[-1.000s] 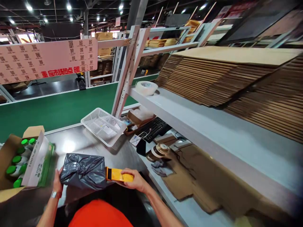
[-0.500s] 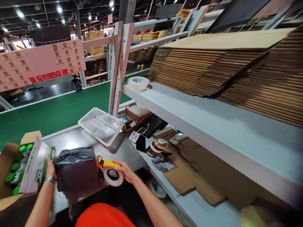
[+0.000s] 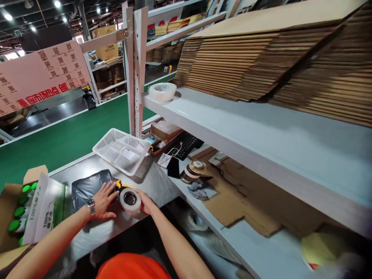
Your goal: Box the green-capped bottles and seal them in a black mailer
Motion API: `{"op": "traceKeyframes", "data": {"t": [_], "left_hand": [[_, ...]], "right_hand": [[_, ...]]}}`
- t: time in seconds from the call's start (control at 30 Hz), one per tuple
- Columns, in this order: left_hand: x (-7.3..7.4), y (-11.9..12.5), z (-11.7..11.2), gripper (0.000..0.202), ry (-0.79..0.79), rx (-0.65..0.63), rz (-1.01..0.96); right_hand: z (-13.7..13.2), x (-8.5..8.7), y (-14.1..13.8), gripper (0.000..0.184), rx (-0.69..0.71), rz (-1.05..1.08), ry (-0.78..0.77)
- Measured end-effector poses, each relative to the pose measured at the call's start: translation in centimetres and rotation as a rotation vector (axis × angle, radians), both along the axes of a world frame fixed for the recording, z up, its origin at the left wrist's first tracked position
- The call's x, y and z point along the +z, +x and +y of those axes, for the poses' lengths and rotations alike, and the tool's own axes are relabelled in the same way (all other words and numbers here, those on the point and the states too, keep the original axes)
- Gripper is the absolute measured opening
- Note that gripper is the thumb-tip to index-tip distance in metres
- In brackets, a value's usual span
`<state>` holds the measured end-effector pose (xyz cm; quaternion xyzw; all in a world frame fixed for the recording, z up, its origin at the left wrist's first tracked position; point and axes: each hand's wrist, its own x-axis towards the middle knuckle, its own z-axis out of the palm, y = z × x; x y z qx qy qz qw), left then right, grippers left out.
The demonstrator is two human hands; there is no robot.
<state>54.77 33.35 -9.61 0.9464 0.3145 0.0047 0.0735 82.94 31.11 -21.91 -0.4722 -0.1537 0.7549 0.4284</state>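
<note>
A dark grey plastic-wrapped parcel (image 3: 87,186) lies flat on the steel table (image 3: 151,184). My left hand (image 3: 104,201), with a watch on the wrist, rests spread on the parcel's near right part. My right hand (image 3: 145,202) holds a yellow tape dispenser (image 3: 130,198) with a white tape roll, standing at the parcel's right edge. At the far left sits an open cardboard box (image 3: 11,209) of green-capped bottles with a white and green flap raised.
A white perforated basket (image 3: 121,150) stands behind the parcel. A keyboard (image 3: 186,144), tape rolls (image 3: 193,170) and flat cardboard lie under the white shelf (image 3: 232,128), which bears a tape roll (image 3: 162,92) and stacked flattened cartons (image 3: 261,66). A green conveyor (image 3: 58,139) runs behind.
The parcel went from standing on edge to lying flat. My left hand moved from its left side onto its top. The dispenser in my right hand came down beside it.
</note>
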Motion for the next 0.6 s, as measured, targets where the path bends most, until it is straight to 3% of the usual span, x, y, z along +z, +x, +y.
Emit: {"op": "traceKeyframes", "data": {"t": [0.03, 0.1, 0.17, 0.27, 0.33, 0.5, 0.53, 0.6], "left_hand": [[0.5, 1.4, 1.0, 0.095, -0.028, -0.154, 0.055], [1.3, 3.4, 3.1, 0.082, -0.066, -0.303, 0.139], [1.7, 4.3, 4.6, 0.067, -0.08, -0.31, 0.195], [1.4, 4.6, 5.4, 0.057, -0.075, -0.215, 0.216], [1.2, 4.7, 5.4, 0.056, -0.048, -0.022, 0.193], [1.8, 4.3, 7.0, 0.063, 0.069, 0.879, 0.112], [2.1, 4.1, 7.5, 0.064, 0.087, 0.977, 0.105], [2.6, 3.5, 8.0, 0.065, 0.121, 1.05, 0.107]], "right_hand": [[-0.2, 0.0, -0.1, 0.038, -0.01, -0.002, -0.021], [-0.8, -0.3, -0.1, 0.035, -0.035, -0.008, -0.045], [-2.0, -0.8, 0.3, 0.036, -0.077, -0.018, -0.055], [-4.9, -2.1, 1.7, 0.045, -0.132, -0.031, -0.061], [-7.3, -2.8, 2.8, 0.051, -0.113, -0.042, -0.05], [-12.1, -2.3, 4.7, 0.053, 0.138, -0.015, 0.026], [-12.4, -1.9, 4.9, 0.052, 0.203, -0.001, 0.037], [-12.5, -1.1, 5.1, 0.053, 0.281, 0.009, 0.044]]}}
